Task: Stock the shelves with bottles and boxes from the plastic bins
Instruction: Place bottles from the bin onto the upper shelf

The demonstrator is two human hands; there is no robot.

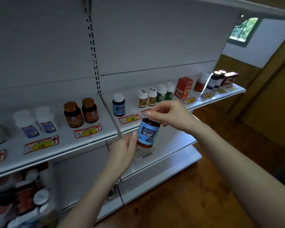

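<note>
I hold a brown bottle with a blue blueberry label (147, 132) in front of the white shelf (105, 139), just below its front edge. My right hand (168, 113) grips the bottle's cap from above. My left hand (124, 148) touches the bottle's lower left side and base. On the shelf stands a matching blue-label bottle with a white cap (118, 104). A clear plastic bin (21, 198) full of bottles and boxes sits at the lower left, blurred.
The shelf carries two amber bottles (81, 112), white-capped bottles (35, 122) at left, small orange and green bottles (156, 95), a red box (183, 87) and more bottles at far right. Price tags (130, 118) line the edge. Lower shelves (163, 163) and wooden floor lie below.
</note>
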